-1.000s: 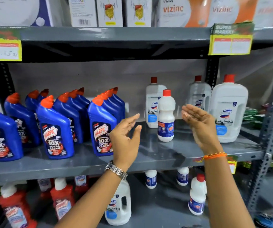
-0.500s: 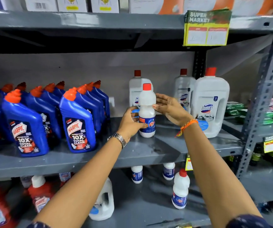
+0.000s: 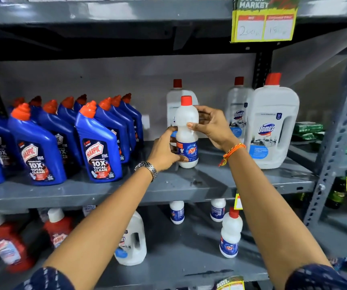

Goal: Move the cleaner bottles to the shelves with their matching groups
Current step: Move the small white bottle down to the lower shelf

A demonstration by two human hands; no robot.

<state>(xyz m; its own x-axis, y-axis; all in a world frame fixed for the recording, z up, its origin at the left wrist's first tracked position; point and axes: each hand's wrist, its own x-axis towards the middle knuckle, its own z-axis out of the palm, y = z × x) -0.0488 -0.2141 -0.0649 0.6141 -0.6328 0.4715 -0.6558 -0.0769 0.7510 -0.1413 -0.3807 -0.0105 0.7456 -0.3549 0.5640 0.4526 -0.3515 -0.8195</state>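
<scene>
**Head view: small white bottle held in both hands on middle shelf**

Item 1. Small white cleaner bottle (image 3: 186,130), red cap, blue label on its lower half. Upright, base on or just above the grey middle shelf (image 3: 189,185); contact with the shelf cannot be told. It stands in front of a larger white bottle (image 3: 173,105) at the back of the shelf.

Item 2. Left hand (image 3: 165,150), metal watch at the wrist. Wrapped around the lower part of the small bottle from the left, thumb across the label.

Item 3. Right hand (image 3: 212,126), orange thread band at the wrist. Closed on the upper body of the same bottle from the right, fingertips (image 3: 190,124) pressed on its front.

Item 4. Blue Harpic bottles (image 3: 97,143), orange-red caps, in rows filling the left part of the middle shelf, near the held bottle but apart from it.

Item 5. Large white Domex jug (image 3: 273,124), red cap, to the right on the middle shelf, with a slimmer clear Domex bottle (image 3: 238,109) just beside it.

Item 6. Lower shelf (image 3: 179,260): matching small white bottle (image 3: 230,233) with red cap and blue label standing at right; two more behind it, tops hidden; a white handled jug (image 3: 131,241); red bottles (image 3: 7,241) with white caps at left, blurred.

Item 7. Yellow price tag (image 3: 264,21) hanging from the top shelf edge.
</scene>
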